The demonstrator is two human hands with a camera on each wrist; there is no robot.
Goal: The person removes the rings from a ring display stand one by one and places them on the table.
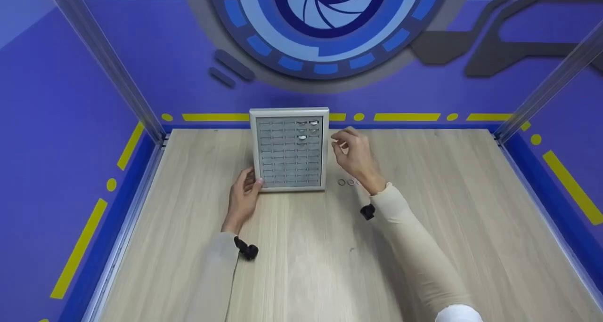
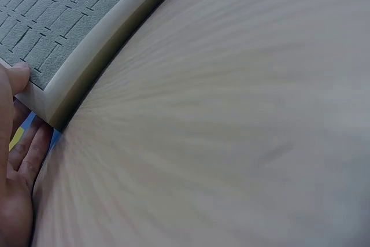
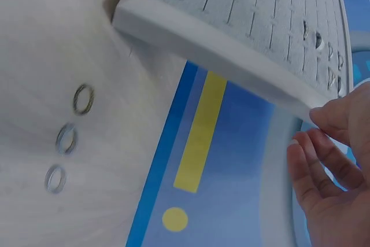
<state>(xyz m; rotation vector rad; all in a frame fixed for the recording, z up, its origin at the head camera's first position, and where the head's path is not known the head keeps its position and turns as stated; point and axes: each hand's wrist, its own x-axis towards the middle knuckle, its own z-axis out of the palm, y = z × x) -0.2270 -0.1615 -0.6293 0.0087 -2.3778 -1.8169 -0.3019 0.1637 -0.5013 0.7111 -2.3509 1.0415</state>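
Note:
A ring display board (image 1: 289, 164) with a pale frame and grey slotted padding stands upright, leaning slightly back. Several rings (image 1: 302, 137) sit in slots near its upper right corner. My left hand (image 1: 243, 197) grips the board's lower left corner; in the left wrist view the thumb (image 2: 19, 77) lies on the front of the frame and the fingers are behind. My right hand (image 1: 356, 153) is raised just beside the board's upper right edge. Its fingers are loosely bent, thumb apart from them, and no object shows between them in the right wrist view.
Three loose rings lie in a row on the wooden table (image 1: 301, 256), right of the board: a darker one (image 3: 84, 99) and two silvery ones, the nearer being this ring (image 3: 66, 138). Behind the board rises a blue wall (image 1: 141, 68) with yellow dashes.

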